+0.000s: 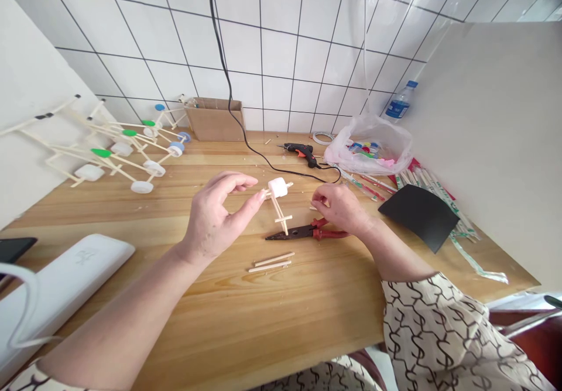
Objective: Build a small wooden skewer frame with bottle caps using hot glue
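My left hand (215, 212) is open, thumb and fingers apart, its thumb tip at the end of a short stick on a small frame. The frame (278, 208) is made of thin wooden sticks with a crosspiece near its front end and a white bottle cap (278, 187) at its back. My right hand (340, 206) is closed, fingertips pinched on a short wooden stick (312, 208) whose pale end just shows. Below that hand lie pliers (302, 232) with red handles, jaws pointing left. Two loose wooden sticks (271, 262) rest on the table nearer to me.
Stick frames with cap wheels (143, 145) stand at the left, near a cardboard box (217, 119). A glue gun (302, 152) lies at the back, its black cord crossing the table. Rightward are a plastic bag (371, 142), a black sheet (419, 215) and a bottle (400, 103). A white device (83, 268) sits front left.
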### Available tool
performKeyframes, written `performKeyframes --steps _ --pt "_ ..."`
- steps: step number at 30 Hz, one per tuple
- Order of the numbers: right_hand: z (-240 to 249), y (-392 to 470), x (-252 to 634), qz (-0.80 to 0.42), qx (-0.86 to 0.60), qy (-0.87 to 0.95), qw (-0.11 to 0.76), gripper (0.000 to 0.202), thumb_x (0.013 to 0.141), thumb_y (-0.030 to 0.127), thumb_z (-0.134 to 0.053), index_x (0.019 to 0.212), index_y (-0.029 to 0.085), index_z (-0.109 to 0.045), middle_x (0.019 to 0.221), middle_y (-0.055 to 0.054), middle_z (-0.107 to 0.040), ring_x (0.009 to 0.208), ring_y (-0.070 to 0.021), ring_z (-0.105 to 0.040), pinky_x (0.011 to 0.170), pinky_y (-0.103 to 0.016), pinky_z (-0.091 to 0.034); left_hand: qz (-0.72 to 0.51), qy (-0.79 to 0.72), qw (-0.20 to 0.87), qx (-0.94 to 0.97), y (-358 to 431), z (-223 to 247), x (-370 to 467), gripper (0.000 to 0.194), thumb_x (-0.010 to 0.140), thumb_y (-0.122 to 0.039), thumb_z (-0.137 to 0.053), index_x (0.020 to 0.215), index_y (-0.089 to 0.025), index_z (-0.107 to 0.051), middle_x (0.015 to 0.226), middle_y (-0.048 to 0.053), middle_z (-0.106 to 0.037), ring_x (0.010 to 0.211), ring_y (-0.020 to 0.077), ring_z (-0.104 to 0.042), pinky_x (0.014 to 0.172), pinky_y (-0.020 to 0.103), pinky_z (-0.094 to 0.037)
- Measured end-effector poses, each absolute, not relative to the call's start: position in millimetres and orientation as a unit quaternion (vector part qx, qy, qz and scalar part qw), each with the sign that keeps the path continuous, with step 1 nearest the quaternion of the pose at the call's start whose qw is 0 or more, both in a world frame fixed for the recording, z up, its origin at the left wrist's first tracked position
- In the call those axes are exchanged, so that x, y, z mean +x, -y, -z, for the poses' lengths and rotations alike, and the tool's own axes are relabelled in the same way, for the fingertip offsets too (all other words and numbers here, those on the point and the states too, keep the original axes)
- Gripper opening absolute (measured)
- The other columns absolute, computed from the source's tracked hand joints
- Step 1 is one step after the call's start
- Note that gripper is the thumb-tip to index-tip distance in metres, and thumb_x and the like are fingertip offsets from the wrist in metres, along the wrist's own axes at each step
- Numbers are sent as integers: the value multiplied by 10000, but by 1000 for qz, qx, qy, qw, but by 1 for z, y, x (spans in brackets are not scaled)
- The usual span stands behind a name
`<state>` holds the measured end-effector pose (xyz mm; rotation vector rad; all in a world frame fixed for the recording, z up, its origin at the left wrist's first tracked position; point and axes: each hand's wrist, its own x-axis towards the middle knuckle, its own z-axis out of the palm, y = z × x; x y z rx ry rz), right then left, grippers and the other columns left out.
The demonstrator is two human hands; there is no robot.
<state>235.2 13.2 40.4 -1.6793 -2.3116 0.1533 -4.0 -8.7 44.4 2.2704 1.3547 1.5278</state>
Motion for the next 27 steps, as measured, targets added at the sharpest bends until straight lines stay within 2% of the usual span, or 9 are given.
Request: performKeyframes --steps 5,9,17,27 --pt "-41 -13 235 -55 -578 802 141 81 779 145 -594 737 171 -658 768 -37 -683 695 -137 -592 666 -230 -398 -456 -545 151 688 11 -48 -7 226 845 -374 -493 786 -190 -611 729 1 -652 700 150 -588 684 258 -467" --pt "-41 -13 235 -57 -577 802 143 83 776 138 -589 739 168 -657 773 -41 -681 693 -135 -592 661 -227 -403 -396 -604 199 662 4 -44 -10 245 802 -394 -491 738 -187 -604 605 -18 -592 594 148 -547 580 252 -424" --pt "-36 -15 237 -53 -588 796 133 74 770 149 -593 760 171 -663 808 -46 -685 746 -150 -605 687 -237 -407 -342 -602 227 685 -4 -32 -11 143 718 -314 -562 712 -188 -629 673 17 -678 624 171 -603 611 276 -467" --pt "-37 -17 233 -46 -631 770 78 57 759 176 -624 764 176 -681 813 -52 -694 752 -166 -619 650 -243 -391 -291 -603 212 712 -3 -23 -9 133 736 -282 -544 744 -197 -646 739 32 -693 675 194 -624 631 305 -466"
